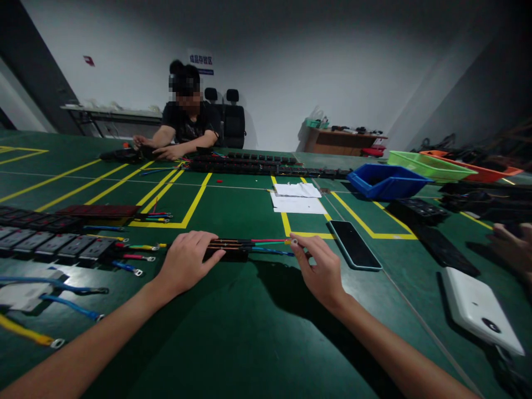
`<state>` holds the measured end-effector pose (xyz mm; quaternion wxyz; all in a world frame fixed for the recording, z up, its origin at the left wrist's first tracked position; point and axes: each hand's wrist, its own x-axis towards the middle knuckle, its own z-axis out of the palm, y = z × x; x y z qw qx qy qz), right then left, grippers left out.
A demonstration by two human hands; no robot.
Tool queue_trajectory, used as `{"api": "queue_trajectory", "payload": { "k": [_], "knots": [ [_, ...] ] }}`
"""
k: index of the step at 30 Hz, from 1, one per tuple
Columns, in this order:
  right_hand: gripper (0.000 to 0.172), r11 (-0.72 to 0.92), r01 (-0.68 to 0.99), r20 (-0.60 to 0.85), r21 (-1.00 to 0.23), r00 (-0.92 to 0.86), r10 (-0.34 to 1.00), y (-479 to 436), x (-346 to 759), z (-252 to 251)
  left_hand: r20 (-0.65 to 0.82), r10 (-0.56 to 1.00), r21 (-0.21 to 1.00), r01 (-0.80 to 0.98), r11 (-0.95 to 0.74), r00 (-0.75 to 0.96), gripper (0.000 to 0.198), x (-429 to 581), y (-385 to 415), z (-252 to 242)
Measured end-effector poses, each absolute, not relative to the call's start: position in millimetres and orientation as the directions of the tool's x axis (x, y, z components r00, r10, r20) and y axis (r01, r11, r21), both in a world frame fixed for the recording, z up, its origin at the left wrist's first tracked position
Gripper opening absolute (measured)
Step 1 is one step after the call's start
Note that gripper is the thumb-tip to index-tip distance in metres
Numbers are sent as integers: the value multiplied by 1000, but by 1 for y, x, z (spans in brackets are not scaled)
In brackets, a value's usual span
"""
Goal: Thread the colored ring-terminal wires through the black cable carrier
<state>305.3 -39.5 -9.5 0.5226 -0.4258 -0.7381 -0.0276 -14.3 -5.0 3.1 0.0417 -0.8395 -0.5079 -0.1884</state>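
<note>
A long black power-strip part (pixel 233 250) lies on the green table (pixel 233 343) between my hands, with copper strips along it and coloured wires (pixel 266 242) running out to the right. My left hand (pixel 187 260) rests on its left end, fingers laid over it and pressing down. My right hand (pixel 320 269) is at the right end, thumb and forefinger pinched on the ring terminal of one wire (pixel 293 241).
Black power-strip housings (pixel 50 244) and loose wires with terminals (pixel 137 257) lie left. A dark phone (pixel 353 244), white papers (pixel 297 198), a blue bin (pixel 384 182) and a white device (pixel 477 310) lie right. Another person (pixel 185 119) sits across; someone's hand (pixel 513 246) shows far right.
</note>
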Motion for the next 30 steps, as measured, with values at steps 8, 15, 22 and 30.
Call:
{"api": "queue_trajectory", "payload": {
  "k": [8, 15, 22, 30],
  "knots": [
    [24, 584, 682, 724, -441, -114, 680, -47, 304, -2, 372, 828, 130, 860, -493, 419, 40, -12, -8, 5],
    [30, 404, 664, 597, -630, 80, 799, -37, 316, -19, 380, 823, 129, 857, -499, 422, 39, -12, -8, 4],
    [24, 509, 661, 662, -551, -25, 749, -38, 317, -19, 382, 818, 102, 859, -501, 431, 37, -10, -10, 5],
    [27, 516, 707, 619, -484, -140, 773, -31, 325, -22, 379, 821, 112, 860, -498, 426, 37, -9, -11, 5]
  ]
}}
